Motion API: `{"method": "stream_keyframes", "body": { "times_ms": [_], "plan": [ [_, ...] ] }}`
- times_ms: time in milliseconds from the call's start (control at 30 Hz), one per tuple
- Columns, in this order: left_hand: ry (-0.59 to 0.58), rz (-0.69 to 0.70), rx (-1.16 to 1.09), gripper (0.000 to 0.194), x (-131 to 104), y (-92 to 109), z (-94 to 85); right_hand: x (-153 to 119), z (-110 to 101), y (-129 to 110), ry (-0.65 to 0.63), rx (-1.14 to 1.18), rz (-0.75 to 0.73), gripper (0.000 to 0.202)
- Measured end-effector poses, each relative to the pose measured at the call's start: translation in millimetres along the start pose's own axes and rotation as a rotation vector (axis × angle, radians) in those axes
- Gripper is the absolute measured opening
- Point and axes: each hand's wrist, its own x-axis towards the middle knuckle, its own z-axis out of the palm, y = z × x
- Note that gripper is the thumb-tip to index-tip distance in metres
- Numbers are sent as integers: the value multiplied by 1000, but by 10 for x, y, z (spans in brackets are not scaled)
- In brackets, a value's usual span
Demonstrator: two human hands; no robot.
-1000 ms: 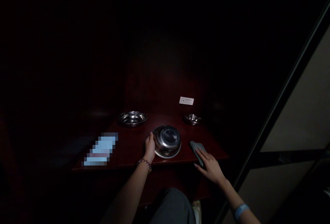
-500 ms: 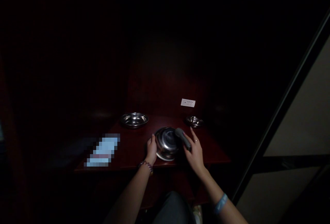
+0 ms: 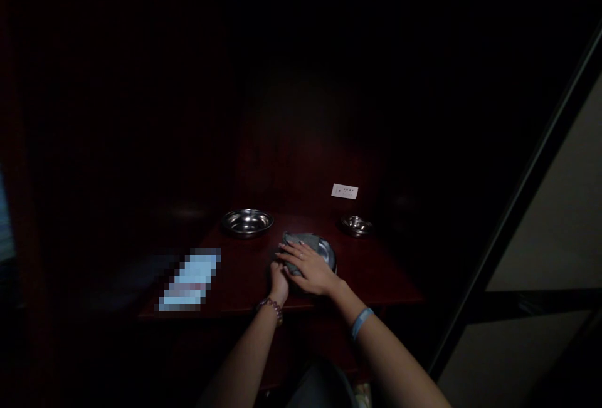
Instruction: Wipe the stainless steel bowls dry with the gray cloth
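A shiny metal bowl (image 3: 328, 254) is held bottom up above the front part of the dark red table (image 3: 376, 279). My left hand (image 3: 279, 284) grips its left side, with the fingers partly hidden behind it. Across the bowl's outer surface lies a grey cloth (image 3: 308, 242). My right hand (image 3: 310, 268) is spread flat over the cloth, pressing it against the bowl, fingers pointing left toward my left hand.
A wide metal dish (image 3: 247, 223) stands at the back left, a smaller metal bowl (image 3: 357, 225) at the back right. A blurred light-blue item (image 3: 190, 279) lies front left. A white socket plate (image 3: 345, 191) is on the back wall.
My right hand has moved left with the cloth, from the bowl's right side across its surface, and its fingers have flattened out. My left hand still holds the left side. The view has shifted slightly.
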Motion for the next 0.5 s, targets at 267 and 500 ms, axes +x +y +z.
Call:
{"method": "stream_keyframes", "body": {
  "times_ms": [267,500],
  "plan": [
    [27,7,189,61,-72,140,36,279,5,354,188,115,330,42],
    [42,4,188,63,-78,146,23,-73,177,692,475,514,780,62]
  ]
}}
